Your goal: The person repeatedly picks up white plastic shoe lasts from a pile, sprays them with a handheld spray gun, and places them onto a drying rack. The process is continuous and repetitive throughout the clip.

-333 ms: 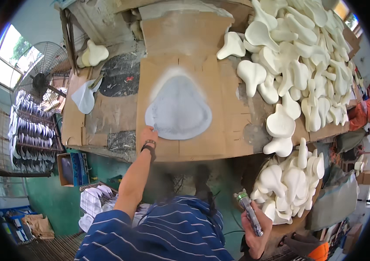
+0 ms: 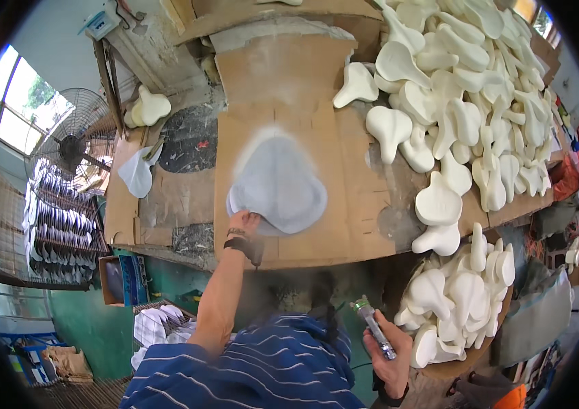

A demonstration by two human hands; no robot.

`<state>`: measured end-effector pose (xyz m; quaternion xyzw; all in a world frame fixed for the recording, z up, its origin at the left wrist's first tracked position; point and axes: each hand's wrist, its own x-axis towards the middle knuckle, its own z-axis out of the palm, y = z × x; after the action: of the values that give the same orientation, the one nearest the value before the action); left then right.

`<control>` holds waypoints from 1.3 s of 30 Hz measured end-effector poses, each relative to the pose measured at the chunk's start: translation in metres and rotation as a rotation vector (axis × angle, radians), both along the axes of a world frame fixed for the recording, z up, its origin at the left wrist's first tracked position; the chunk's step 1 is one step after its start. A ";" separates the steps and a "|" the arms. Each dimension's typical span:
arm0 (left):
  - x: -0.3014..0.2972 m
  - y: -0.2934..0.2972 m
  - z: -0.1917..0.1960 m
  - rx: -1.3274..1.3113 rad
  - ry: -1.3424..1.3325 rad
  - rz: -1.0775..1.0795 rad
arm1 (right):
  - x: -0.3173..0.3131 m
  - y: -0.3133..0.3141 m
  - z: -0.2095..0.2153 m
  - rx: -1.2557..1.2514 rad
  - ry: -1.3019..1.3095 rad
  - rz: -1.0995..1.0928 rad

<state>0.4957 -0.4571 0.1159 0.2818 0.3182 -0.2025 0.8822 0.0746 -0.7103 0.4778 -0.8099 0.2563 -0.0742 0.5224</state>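
pinching the grey sheet, the left hand seems set to lift, next needing an even pull; the right hand clasps a silver tool.

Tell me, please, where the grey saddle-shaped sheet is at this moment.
In the head view, the grey saddle-shaped sheet is near the middle, on the brown cardboard, with the left hand at its near left edge.
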 end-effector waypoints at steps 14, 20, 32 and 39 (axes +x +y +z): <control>0.104 -0.163 0.328 -0.364 -0.746 0.033 | 0.029 -0.022 -0.040 -0.084 0.016 0.197; 0.078 -0.104 0.378 -0.398 -0.907 0.168 | 0.046 -0.032 -0.046 -0.067 0.024 0.255; -0.143 0.064 0.331 -0.356 -0.830 0.444 | 0.113 -0.027 -0.056 -0.154 0.063 0.653; -0.292 0.136 0.255 -0.149 -0.531 0.904 | 0.150 0.031 -0.052 -0.048 0.286 0.913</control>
<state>0.2035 -0.3208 0.3714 0.0946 0.1584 0.2544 0.9493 0.2246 -0.6790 0.4254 -0.8536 -0.0584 0.2691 0.4422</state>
